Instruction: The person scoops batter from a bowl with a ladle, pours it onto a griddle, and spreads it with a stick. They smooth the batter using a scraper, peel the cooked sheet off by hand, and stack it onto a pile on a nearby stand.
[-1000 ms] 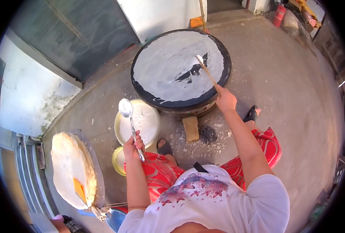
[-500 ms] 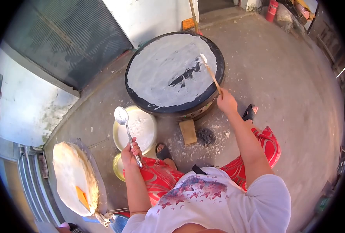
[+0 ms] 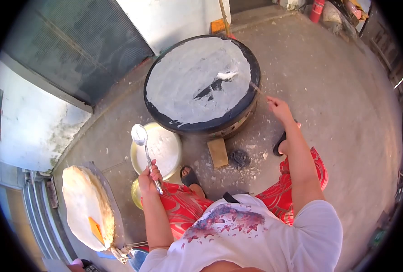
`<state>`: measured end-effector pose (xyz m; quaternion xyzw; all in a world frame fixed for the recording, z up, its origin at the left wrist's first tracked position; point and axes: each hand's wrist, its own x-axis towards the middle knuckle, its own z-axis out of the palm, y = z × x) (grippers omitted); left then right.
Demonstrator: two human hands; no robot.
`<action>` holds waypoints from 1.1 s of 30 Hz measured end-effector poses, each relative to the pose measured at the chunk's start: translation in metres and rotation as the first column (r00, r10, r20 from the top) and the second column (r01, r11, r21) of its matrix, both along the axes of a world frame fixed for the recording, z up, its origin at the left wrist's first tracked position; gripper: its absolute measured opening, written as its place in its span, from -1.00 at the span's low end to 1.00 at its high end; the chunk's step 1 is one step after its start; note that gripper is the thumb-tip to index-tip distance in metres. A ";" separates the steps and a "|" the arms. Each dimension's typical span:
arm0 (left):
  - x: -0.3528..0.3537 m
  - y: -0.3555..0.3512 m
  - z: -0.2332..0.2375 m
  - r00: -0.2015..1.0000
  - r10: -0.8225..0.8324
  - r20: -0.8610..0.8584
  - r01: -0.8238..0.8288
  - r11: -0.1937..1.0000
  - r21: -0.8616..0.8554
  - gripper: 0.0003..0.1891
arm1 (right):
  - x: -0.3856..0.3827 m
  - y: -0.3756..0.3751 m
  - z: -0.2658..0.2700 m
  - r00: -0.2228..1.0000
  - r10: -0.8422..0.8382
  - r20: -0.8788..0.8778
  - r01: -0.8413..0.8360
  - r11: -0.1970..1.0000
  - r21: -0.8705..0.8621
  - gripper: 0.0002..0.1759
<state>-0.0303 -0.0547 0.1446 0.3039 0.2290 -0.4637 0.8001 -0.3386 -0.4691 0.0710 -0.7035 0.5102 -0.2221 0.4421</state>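
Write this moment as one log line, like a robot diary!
left hand: grip on ladle, by bowl | right hand: grip on stick, tip on griddle | batter: spread white, small dark gap

The floor [image 3: 342, 86] is grey concrete, with white crumbs and stains. At the left stands a white wall [image 3: 33, 122] with dirty marks, next to it a dark metal shutter [image 3: 74, 45]. Strong sunlight falls on the ground. A red fire extinguisher [image 3: 317, 9] stands far behind.

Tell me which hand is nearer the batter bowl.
Left. The left hand, gripping a ladle, is at the near rim of the bowl; the right hand holds a stick right of the griddle.
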 end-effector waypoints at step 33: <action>-0.008 0.014 0.004 0.929 -0.232 0.288 0.210 0.972 0.105 -0.69 | 0.035 0.135 0.063 0.923 0.070 -0.379 -0.234 0.883 -0.406 -0.65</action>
